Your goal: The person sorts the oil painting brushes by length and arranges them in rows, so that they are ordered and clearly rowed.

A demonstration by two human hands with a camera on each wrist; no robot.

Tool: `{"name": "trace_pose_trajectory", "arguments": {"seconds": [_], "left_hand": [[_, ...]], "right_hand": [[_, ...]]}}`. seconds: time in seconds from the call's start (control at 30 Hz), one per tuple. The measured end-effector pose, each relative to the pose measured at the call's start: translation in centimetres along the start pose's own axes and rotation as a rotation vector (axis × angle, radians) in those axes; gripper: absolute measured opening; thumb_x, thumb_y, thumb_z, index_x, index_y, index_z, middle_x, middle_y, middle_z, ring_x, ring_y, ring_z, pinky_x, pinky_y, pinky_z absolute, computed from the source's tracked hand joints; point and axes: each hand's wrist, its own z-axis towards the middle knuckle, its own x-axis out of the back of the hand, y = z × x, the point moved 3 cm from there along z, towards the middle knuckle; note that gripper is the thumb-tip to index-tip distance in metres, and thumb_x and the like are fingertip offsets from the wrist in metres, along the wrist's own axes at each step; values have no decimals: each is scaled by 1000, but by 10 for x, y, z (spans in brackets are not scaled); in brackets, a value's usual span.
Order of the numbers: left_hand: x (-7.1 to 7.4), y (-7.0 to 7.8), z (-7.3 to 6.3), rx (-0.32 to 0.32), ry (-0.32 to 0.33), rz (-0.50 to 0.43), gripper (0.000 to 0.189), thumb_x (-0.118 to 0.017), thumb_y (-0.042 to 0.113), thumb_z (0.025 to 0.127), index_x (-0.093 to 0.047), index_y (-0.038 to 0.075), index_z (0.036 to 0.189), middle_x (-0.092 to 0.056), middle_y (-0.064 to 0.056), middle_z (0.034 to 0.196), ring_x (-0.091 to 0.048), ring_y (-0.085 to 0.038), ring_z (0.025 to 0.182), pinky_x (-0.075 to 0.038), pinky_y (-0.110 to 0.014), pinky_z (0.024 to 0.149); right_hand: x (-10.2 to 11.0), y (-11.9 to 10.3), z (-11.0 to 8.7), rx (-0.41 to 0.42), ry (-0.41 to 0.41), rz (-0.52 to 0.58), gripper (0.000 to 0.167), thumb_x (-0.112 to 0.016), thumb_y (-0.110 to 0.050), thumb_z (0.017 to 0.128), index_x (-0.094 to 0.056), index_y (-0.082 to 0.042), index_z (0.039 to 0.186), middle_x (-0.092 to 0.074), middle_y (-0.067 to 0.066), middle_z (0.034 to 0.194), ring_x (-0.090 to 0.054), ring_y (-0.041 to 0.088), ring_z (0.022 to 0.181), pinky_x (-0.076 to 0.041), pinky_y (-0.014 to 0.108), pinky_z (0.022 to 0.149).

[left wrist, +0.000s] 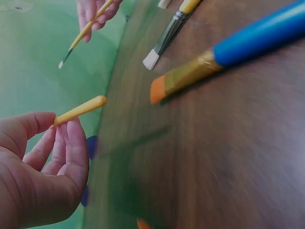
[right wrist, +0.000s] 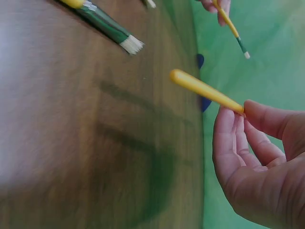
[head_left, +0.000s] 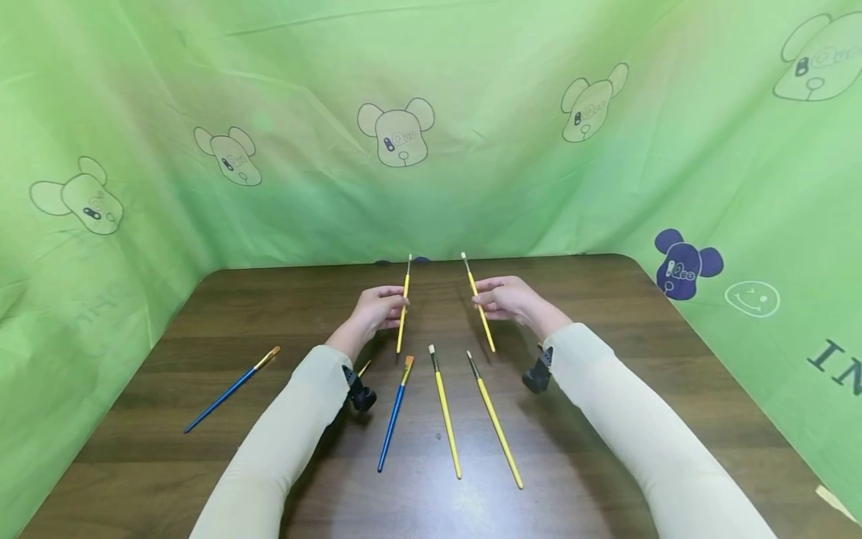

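Observation:
My left hand point(head_left: 379, 308) pinches a yellow-handled paintbrush point(head_left: 402, 318) between thumb and fingers, bristles up. In the left wrist view the handle's rounded end point(left wrist: 97, 102) sticks out past the fingertips. Opposite it, my right hand point(head_left: 509, 296) pinches a second yellow paintbrush point(head_left: 486, 326), also bristles up and leaning slightly left at the top. Both brushes are held above the table's far half, apart from each other. Closer to me lie two more yellow paintbrushes, a left one point(head_left: 446, 423) and a right one point(head_left: 500, 430), beside a blue paintbrush point(head_left: 393, 428).
Another blue paintbrush point(head_left: 232, 391) lies at the left of the brown wooden table point(head_left: 579, 479). A brush tip point(head_left: 364, 367) shows beside the left wrist, the rest hidden by the arm. A green printed curtain point(head_left: 471, 195) hangs behind the table.

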Motion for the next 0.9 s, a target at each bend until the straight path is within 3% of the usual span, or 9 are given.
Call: {"name": "trace_pose_trajectory", "arguments": {"seconds": [0.2, 0.43, 0.57, 0.7, 0.9], "left_hand": [[-15, 2, 17, 14, -14, -3, 38, -65, -1, 89, -61, 0, 127, -68, -17, 105, -63, -15, 68, -58, -26, 61], [-26, 5, 34, 22, -26, 30, 43, -62, -11, 85, -58, -4, 127, -67, -21, 105, -60, -14, 64, -58, -27, 61], [-29, 5, 40, 10, -27, 55, 44, -61, -14, 83, -58, -4, 126, -67, -22, 106, -60, -16, 66, -58, -27, 61], [-31, 3, 45, -7, -13, 82, 44, -62, -15, 83, -59, -4, 125, -68, -20, 97, -61, -17, 67, -57, -26, 57], [-34, 2, 49, -32, 11, 110, 42, -64, -16, 82, -60, -6, 123, -68, -18, 87, -61, -16, 68, -56, -25, 54]], "right_hand": [[-7, 1, 16, -19, 17, 17, 52, -60, 3, 92, -44, 4, 142, -59, 23, 122, -65, 17, 86, -57, 26, 73], [-11, 4, 31, -23, 63, 30, 50, -62, 4, 91, -48, 3, 139, -64, 10, 102, -62, 12, 75, -57, 25, 71], [-13, 6, 38, -32, 93, 42, 48, -64, 4, 90, -50, 3, 137, -65, 4, 90, -62, 11, 72, -57, 24, 70], [-19, 7, 43, -43, 122, 67, 47, -65, 5, 89, -53, 4, 134, -65, 2, 83, -61, 10, 68, -57, 23, 68], [-25, 7, 49, -35, 175, 86, 46, -66, 6, 88, -54, 5, 133, -67, 5, 85, -63, 12, 71, -56, 22, 65]]}}
